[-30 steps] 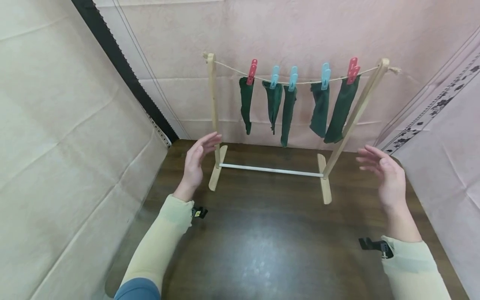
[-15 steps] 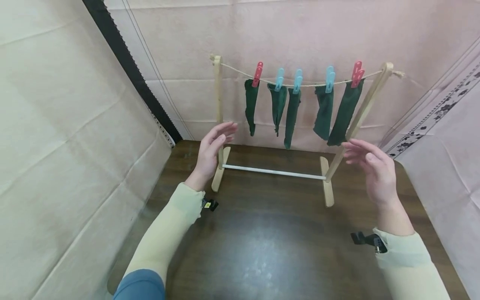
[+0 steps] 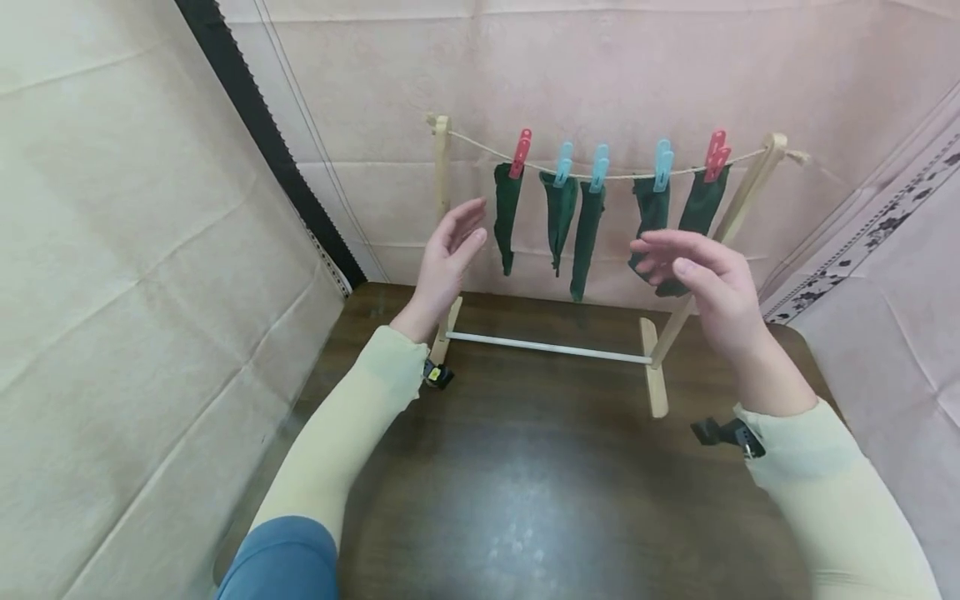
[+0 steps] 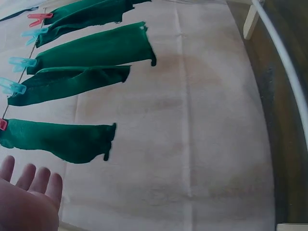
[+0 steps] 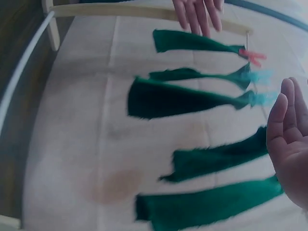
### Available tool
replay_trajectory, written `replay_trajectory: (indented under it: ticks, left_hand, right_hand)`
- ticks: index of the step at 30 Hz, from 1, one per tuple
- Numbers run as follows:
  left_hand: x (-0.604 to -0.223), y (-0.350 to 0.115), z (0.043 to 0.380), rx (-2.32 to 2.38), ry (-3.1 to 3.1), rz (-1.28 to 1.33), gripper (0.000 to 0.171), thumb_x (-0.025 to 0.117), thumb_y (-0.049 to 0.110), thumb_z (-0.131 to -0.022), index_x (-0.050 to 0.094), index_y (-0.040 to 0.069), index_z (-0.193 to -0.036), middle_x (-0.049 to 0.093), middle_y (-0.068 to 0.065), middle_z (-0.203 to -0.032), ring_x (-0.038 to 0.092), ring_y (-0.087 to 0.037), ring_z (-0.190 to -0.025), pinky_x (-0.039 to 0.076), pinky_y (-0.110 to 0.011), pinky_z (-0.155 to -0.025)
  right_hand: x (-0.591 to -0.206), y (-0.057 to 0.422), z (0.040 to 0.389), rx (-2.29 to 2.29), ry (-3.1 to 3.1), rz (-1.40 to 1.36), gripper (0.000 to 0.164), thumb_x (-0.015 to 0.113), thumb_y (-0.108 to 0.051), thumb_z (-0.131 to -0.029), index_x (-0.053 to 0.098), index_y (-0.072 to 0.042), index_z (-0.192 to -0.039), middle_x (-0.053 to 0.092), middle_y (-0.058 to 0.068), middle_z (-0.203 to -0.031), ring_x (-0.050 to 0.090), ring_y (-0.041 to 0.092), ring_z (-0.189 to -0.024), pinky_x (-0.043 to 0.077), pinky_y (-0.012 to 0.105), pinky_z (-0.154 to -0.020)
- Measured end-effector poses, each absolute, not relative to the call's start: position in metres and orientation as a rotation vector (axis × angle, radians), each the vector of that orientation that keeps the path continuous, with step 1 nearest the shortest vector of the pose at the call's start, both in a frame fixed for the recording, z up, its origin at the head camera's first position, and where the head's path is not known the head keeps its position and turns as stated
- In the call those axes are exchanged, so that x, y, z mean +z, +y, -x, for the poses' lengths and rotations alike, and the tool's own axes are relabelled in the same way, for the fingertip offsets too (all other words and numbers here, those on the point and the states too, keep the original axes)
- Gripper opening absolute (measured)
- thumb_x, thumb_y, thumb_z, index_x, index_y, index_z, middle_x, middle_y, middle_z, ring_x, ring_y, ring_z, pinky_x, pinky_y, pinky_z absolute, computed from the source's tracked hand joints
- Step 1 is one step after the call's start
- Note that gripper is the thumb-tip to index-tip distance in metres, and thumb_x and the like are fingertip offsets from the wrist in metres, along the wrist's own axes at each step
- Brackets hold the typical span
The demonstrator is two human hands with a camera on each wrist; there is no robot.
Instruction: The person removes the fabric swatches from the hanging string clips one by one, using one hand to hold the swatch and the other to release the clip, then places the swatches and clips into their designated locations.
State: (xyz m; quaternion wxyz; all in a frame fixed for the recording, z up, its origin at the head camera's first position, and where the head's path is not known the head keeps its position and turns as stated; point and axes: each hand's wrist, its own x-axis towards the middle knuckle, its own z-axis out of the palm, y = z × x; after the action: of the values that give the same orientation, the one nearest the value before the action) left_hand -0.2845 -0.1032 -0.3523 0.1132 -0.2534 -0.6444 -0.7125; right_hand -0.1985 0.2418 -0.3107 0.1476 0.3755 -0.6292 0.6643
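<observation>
Several narrow dark green cloth pieces hang side by side from a cord [image 3: 476,144], the leftmost cloth [image 3: 506,218] and the rightmost cloth [image 3: 703,202] among them. A red clothespin [image 3: 521,153] clips each end piece, and blue clothespins [image 3: 599,168] hold those between. My left hand [image 3: 446,262], fingers slightly bent and holding nothing, is raised before the left post; its fingertips point at the leftmost cloth in the left wrist view. My right hand [image 3: 712,287] is also raised and holds nothing, overlapping the lower ends of the two right-hand cloths in the head view.
The cord is tied between a left wooden post [image 3: 442,167] and a right wooden post [image 3: 750,190], joined low down by a white rod [image 3: 547,346]. Their feet stand on a dark brown table [image 3: 517,492]. Pale fabric walls [image 3: 187,275] enclose the back and both sides.
Both hands have risen and moved inward: the left toward the leftmost cloth, the right across the right post to the right-hand cloths. The head view has shifted slightly; the cloths hang as before.
</observation>
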Motion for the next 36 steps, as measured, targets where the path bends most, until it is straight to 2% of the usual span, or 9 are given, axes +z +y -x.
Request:
replay_trajectory:
  ticks: [3, 7, 13, 15, 18, 21, 29, 36]
  left_hand:
    - [-0.342, -0.096, 0.294, -2.089, -1.890, 0.705, 0.048, 0.057, 0.002, -0.110, 0.044, -0.006, -0.156, 0.047, -0.020, -0.162, 0.042, -0.032, -0.152, 0.037, -0.031, -0.122]
    - [-0.331, -0.090, 0.304, -2.074, -1.911, 0.676, 0.049, 0.058, 0.004, -0.110, 0.045, -0.005, -0.156, 0.047, -0.021, -0.162, 0.042, -0.035, -0.152, 0.038, -0.029, -0.121]
    - [-0.320, -0.085, 0.316, -2.098, -1.964, 0.662, 0.052, 0.064, 0.017, -0.110, 0.049, 0.006, -0.158, 0.055, -0.009, -0.156, 0.050, -0.021, -0.144, 0.042, -0.027, -0.116]
    - [-0.318, -0.084, 0.318, -2.119, -1.972, 0.664, 0.051, 0.065, 0.020, -0.109, 0.051, 0.009, -0.158, 0.057, -0.006, -0.153, 0.053, -0.017, -0.139, 0.044, -0.028, -0.114]
    - [-0.315, -0.081, 0.319, -2.158, -1.959, 0.680, 0.050, 0.066, 0.019, -0.109, 0.053, 0.008, -0.155, 0.061, -0.007, -0.147, 0.057, -0.019, -0.132, 0.048, -0.031, -0.111]
    - [-0.314, -0.079, 0.318, -2.182, -1.943, 0.680, 0.047, 0.067, 0.016, -0.108, 0.056, 0.006, -0.152, 0.065, -0.010, -0.140, 0.060, -0.023, -0.124, 0.050, -0.033, -0.105]
    - [-0.309, -0.080, 0.314, -2.205, -1.881, 0.589, 0.040, 0.067, 0.013, -0.107, 0.063, 0.001, -0.145, 0.069, -0.013, -0.129, 0.062, -0.020, -0.113, 0.052, -0.030, -0.097]
    - [-0.304, -0.081, 0.312, -2.191, -1.904, 0.547, 0.036, 0.071, 0.015, -0.106, 0.069, 0.000, -0.138, 0.073, -0.013, -0.122, 0.064, -0.021, -0.107, 0.053, -0.032, -0.095]
  right_hand:
    - [-0.291, 0.228, 0.205, 1.893, -1.839, -1.100, 0.038, 0.046, 0.007, -0.102, 0.067, 0.010, -0.134, 0.076, 0.014, -0.125, 0.070, 0.026, -0.107, 0.054, 0.030, -0.087]
    - [-0.266, 0.213, 0.215, 1.888, -1.854, -1.108, 0.037, 0.052, 0.008, -0.100, 0.069, 0.007, -0.133, 0.077, 0.012, -0.124, 0.071, 0.025, -0.109, 0.054, 0.029, -0.091]
    - [-0.228, 0.196, 0.237, 1.754, -1.865, -1.094, 0.033, 0.061, 0.001, -0.098, 0.070, 0.007, -0.129, 0.077, 0.012, -0.121, 0.071, 0.025, -0.110, 0.052, 0.029, -0.089]
    - [-0.217, 0.191, 0.244, 1.707, -1.895, -1.087, 0.033, 0.064, -0.001, -0.098, 0.071, 0.006, -0.129, 0.077, 0.013, -0.123, 0.070, 0.026, -0.114, 0.052, 0.030, -0.095]
    - [-0.204, 0.184, 0.254, 1.603, -2.003, -1.057, 0.034, 0.067, -0.006, -0.098, 0.073, -0.001, -0.131, 0.076, 0.011, -0.127, 0.067, 0.025, -0.119, 0.052, 0.031, -0.103]
    - [-0.196, 0.176, 0.263, 1.506, -2.133, -1.006, 0.037, 0.069, -0.011, -0.098, 0.073, -0.008, -0.135, 0.074, 0.007, -0.132, 0.065, 0.022, -0.125, 0.051, 0.030, -0.105]
    - [-0.190, 0.157, 0.280, 1.321, -2.415, -0.911, 0.046, 0.070, -0.022, -0.101, 0.066, -0.016, -0.146, 0.068, 0.004, -0.144, 0.054, 0.017, -0.135, 0.045, 0.031, -0.106]
    - [-0.185, 0.149, 0.286, 1.245, -2.542, -0.827, 0.052, 0.072, -0.030, -0.102, 0.060, -0.020, -0.152, 0.062, -0.001, -0.151, 0.055, 0.020, -0.135, 0.048, 0.038, -0.110]
